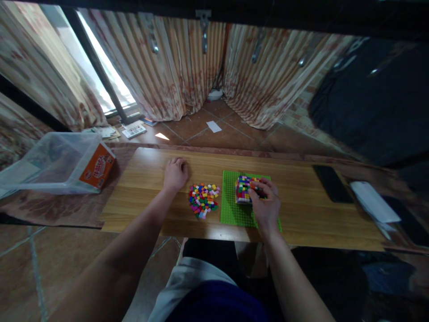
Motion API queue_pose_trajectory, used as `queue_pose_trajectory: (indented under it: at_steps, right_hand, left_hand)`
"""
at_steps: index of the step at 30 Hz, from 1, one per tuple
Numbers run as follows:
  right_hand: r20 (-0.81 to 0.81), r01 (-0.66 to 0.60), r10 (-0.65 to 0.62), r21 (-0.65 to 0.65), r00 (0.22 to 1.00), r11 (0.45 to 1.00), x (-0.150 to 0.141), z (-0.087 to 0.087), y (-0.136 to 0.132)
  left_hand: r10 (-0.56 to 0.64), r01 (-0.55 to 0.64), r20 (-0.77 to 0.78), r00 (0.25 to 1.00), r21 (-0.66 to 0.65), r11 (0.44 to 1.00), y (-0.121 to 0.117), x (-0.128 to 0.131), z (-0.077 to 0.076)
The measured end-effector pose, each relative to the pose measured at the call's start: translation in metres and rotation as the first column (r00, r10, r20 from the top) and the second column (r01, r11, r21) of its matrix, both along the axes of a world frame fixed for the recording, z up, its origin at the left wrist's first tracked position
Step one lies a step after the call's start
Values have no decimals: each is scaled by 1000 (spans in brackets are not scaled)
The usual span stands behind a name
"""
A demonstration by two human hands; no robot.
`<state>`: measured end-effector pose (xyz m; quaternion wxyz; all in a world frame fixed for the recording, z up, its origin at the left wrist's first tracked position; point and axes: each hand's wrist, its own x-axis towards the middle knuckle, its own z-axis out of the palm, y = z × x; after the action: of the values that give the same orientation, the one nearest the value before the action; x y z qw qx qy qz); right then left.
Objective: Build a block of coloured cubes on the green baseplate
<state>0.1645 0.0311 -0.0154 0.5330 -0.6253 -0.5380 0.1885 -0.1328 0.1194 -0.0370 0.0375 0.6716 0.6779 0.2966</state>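
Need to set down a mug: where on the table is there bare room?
Bare tabletop shows between the green baseplate and the dark slab. The left end, outside the left hand and forearm, is also bare. The middle is crowded: loose bricks near the left hand, then the baseplate with the brick build and right hand over it.

The table has a smooth wood-grain surface with a soft sheen along its near edge, while the loose bricks and the built block look like hard plastic, and the green baseplate is plastic too, rough with rows of studs. The bin is clear, smooth, slightly glossy plastic with an orange printed label; the dark phone has a flat, smooth face. Behind, the curtains are pleated cloth, matt, above smooth floor tiles with a dull shine.
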Motion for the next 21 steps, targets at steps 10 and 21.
queue_pose_trajectory:
  at_steps: [10,21]
  right_hand:
    - [-43,-12,13,17,999,1000,-2,4,0]
    - [-42,4,-3,19,999,1000,-3,2,2]
  left_hand:
    - [2,-2,-3,1000,7,1000,0,0,-3]
    - [1,-1,-22,1000,12,1000,-2,2,1]
